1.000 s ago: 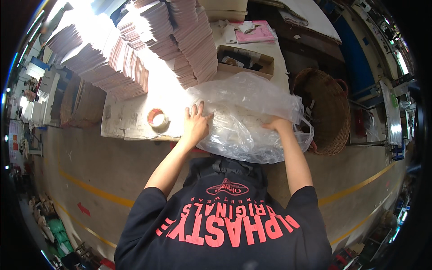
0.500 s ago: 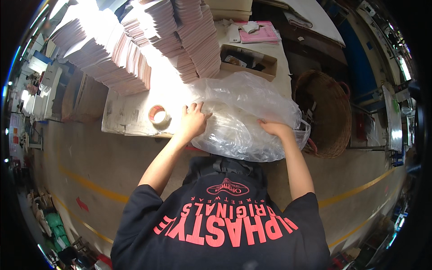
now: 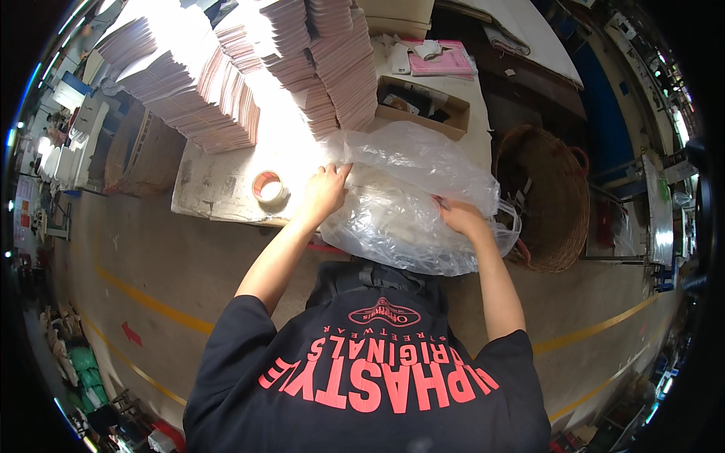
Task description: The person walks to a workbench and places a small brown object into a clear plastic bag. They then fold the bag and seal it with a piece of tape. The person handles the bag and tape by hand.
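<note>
A large clear plastic bag (image 3: 400, 219) lies crumpled across the front of the table, its near side bulging past the table edge. My left hand (image 3: 326, 192) is at the bag's left edge, fingers bent and thumb close to them, seemingly pinching the film. On the right, my right hand (image 3: 462, 217) grips the bag's film between thumb and curled fingers. Just left of my left hand, a roll of tape (image 3: 269, 188) stands on the white tabletop (image 3: 219, 181).
Tall stacks of pinkish paper sheets (image 3: 204, 98) fill the table's far left. Behind the bag sits an open cardboard box (image 3: 461, 124) with dark items, and beyond it pink papers (image 3: 445, 64). A wicker basket (image 3: 563, 226) stands on the floor to the right.
My left hand has shifted slightly up along the bag's edge, its spread fingers drawing together. My right hand stays nearly in place on the bag. The view has shifted a little.
</note>
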Demonstrator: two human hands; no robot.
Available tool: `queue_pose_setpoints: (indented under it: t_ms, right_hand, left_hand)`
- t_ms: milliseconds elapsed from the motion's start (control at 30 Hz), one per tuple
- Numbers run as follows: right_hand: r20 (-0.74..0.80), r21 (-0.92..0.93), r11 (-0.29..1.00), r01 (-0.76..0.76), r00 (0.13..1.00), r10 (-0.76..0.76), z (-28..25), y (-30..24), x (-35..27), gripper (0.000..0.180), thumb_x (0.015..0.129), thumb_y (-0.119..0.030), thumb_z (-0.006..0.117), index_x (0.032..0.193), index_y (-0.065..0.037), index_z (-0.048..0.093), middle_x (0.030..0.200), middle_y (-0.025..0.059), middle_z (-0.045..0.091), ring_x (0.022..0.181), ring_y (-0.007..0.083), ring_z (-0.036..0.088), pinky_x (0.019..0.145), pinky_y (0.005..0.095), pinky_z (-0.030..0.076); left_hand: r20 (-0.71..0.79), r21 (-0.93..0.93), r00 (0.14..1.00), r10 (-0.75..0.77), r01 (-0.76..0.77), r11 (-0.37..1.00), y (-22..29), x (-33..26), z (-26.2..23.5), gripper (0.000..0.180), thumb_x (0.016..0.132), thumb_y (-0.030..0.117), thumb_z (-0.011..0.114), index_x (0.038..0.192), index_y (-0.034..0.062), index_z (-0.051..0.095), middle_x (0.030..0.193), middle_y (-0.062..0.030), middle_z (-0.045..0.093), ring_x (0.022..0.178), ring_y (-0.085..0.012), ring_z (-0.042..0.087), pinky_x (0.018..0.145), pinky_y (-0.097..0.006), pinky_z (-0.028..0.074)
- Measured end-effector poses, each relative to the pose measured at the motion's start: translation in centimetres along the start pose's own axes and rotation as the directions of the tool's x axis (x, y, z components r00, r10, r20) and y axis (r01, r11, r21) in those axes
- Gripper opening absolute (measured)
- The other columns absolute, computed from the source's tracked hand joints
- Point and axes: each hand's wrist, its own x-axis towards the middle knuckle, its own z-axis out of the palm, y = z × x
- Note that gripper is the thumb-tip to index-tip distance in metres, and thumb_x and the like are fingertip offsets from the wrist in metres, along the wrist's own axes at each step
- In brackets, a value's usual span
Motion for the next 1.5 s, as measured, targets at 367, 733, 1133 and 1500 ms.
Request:
queue_pose_setpoints:
  t_ms: [367,733,1133,1500]
  right_hand:
    - [-0.251,-0.081,0.994,0.074,0.964,-0.092,3.0,4.1,4.7,0.038,0.104,-0.032,0.057,0.135,-0.013,0.066,0.135,0.0212,0.067,0.129,0.0461,0.058,0.110,0.0505,0.046]
    - [-0.282,-0.165,0.985,0.050,0.955,-0.096,2.4,4.1,3.4,0.035,0.103,-0.024,0.058,0.135,-0.011,0.063,0.133,0.0208,0.066,0.126,0.0419,0.060,0.102,0.0534,0.049]
    - [-0.354,0.064,0.979,0.192,0.922,-0.157,-2.8,0.5,-1.1,0.038,0.092,-0.020,0.069,0.129,-0.010,0.067,0.114,0.0215,0.072,0.111,0.0404,0.066,0.097,0.0493,0.052]
    - [-0.111,-0.208,0.978,0.010,0.993,-0.034,-6.0,-1.6,-3.9,0.050,0.089,-0.035,0.076,0.135,-0.016,0.070,0.130,0.0158,0.069,0.130,0.0334,0.059,0.114,0.0519,0.038]
  left_hand:
    - [0.056,-0.987,0.998,-0.034,0.061,0.151,-4.0,0.9,-5.0,0.030,0.104,0.027,0.071,0.124,0.0045,0.071,0.124,-0.0039,0.073,0.118,-0.0116,0.062,0.100,-0.028,0.048]
    - [0.273,-0.916,0.514,-0.813,-0.121,-0.384,-13.6,-2.6,-4.8,0.059,0.094,0.010,0.077,0.139,0.0105,0.039,0.110,-0.0092,0.053,0.094,-0.0177,0.054,0.085,-0.035,0.053]
    - [-0.850,-0.449,0.374,-0.371,-0.144,0.882,-1.9,-5.0,-15.3,0.095,0.092,-0.006,0.064,0.168,0.0022,0.007,0.161,-0.0274,0.033,0.145,-0.0409,0.041,0.115,-0.050,0.047]
    - [0.079,0.099,0.974,0.211,-0.218,0.971,-1.8,-3.1,-4.8,0.052,0.094,0.025,0.073,0.145,0.0231,0.062,0.147,-0.0062,0.061,0.142,-0.0279,0.050,0.117,-0.060,0.034]
